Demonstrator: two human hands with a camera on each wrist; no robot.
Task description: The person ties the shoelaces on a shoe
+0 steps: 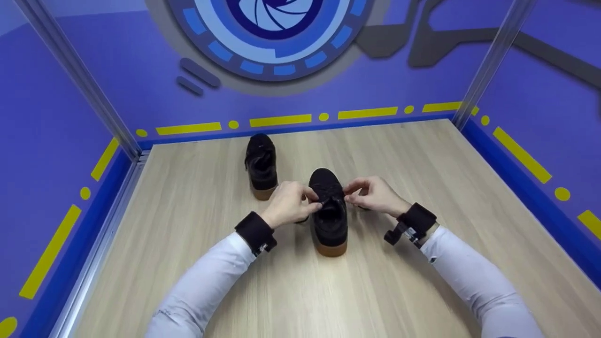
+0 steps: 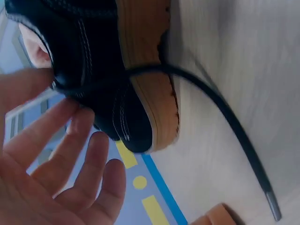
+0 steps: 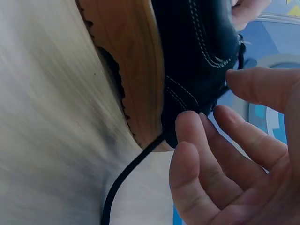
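Observation:
A black lace-up shoe (image 1: 330,230) with a tan sole stands upright, toe pointing away, between both hands. At its left side, my left hand (image 1: 292,203) has thumb and index fingertips by the lacing, with a gap between them. A dark shoelace (image 2: 229,115) arcs out from there, its metal-tipped end free. Across the shoe, my right hand (image 1: 375,195) holds its bent fingers near the lacing, thumb apart from the index finger. Another length of shoelace (image 3: 124,176) trails down past the sole on that side. The fingertips' exact contact with the laces is hard to tell.
A second black shoe (image 1: 261,171) with a tan sole stands farther back to the left. Both shoes are on a light wood tabletop (image 1: 399,281). Blue panels (image 1: 399,89) with yellow marks enclose the back and sides.

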